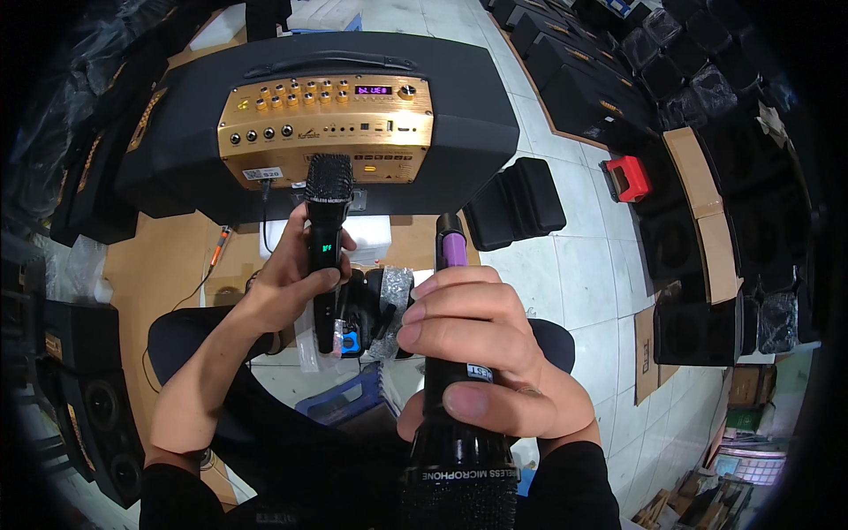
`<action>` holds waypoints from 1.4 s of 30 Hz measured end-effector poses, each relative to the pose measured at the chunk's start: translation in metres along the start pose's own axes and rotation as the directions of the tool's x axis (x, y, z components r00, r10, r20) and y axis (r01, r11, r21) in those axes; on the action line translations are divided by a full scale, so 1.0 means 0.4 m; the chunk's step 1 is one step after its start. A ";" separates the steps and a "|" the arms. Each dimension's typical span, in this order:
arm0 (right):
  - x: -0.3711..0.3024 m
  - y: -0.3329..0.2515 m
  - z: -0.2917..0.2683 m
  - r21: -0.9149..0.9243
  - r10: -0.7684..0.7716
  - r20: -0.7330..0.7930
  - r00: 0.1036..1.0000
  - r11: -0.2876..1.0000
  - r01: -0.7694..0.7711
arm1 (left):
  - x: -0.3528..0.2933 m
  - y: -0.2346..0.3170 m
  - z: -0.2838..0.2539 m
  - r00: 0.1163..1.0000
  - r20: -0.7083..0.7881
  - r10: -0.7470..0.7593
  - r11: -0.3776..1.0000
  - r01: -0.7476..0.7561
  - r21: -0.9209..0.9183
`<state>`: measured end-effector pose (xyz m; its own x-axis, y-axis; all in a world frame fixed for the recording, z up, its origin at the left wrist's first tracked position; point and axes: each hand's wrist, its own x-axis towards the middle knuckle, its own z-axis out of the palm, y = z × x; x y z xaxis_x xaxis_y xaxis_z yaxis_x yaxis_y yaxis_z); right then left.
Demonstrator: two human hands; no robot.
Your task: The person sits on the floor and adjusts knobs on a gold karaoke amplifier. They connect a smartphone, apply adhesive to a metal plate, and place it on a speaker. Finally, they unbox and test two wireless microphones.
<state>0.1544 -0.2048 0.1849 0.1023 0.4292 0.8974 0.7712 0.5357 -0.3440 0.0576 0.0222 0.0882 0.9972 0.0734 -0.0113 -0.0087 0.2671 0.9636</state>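
My left hand (296,274) is closed around a black wireless microphone (327,216), held upright with its mesh head at the top and a small green display lit on its body. My right hand (495,344) grips a second black microphone (459,450), turned head down toward me; its tail end, with a purple battery (454,249) showing in it, points away. Just beyond the left microphone stands a large black speaker (468,115) with a gold control panel (327,97), several knobs and a lit purple display. A black cable is plugged into the panel's lower left.
Below my hands lie bubble wrap (394,305) and a blue plastic piece (352,342). An orange-and-black plug (220,247) on a cable lies at left. Black cases (517,203) stand right of the speaker. A red box-like object (627,179) and rows of black cabinets (574,84) line the right.
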 end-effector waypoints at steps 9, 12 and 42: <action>-0.052 -0.079 -0.132 -0.243 0.176 0.092 0.980 0.958 -0.149 | -0.012 -0.514 -0.056 0.756 -0.161 -0.635 0.728 0.655 0.203; -0.073 -0.014 -0.182 -0.400 0.211 0.051 0.976 0.900 -0.174 | -0.030 -0.882 -0.125 0.704 -0.371 -0.606 0.670 0.703 0.239; -0.043 0.126 -0.192 0.046 0.407 -0.358 0.840 0.907 -0.419 | 0.521 0.063 0.020 0.701 -0.072 0.710 0.205 -0.109 0.973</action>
<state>0.2398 -0.2409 0.1735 0.6248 0.3181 0.7131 0.6274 0.3391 -0.7010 0.2657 0.0366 0.1121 0.6871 0.3099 0.6571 -0.0384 -0.8877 0.4588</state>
